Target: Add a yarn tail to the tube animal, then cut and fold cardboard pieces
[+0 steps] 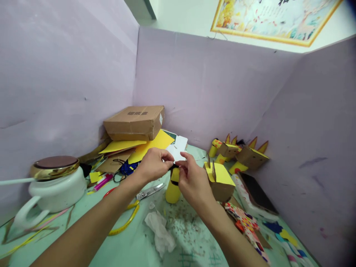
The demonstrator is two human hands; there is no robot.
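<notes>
My left hand [157, 163] and my right hand [193, 180] meet at the middle of the table, fingertips close together. Their thumbs and forefingers are closed around a small black piece [174, 167], mostly hidden by the fingers. Just below stands an upright yellow tube [172, 193] with a dark mark near its top, partly covered by my right hand. White card pieces [181, 143] lie behind the fingertips. To the right of my right hand is a cardboard box shape with a yellow top [224, 174]. Open scissors [150, 192] rest left of the tube.
A cardboard box [133, 124] sits on yellow sheets [158, 144] at back left. A white mug with a gold-rimmed lid [62, 191] stands left. Cardboard animal figures [251, 159] and a phone-like dark slab [258, 193] are right. Crumpled tissue [160, 231] lies in front.
</notes>
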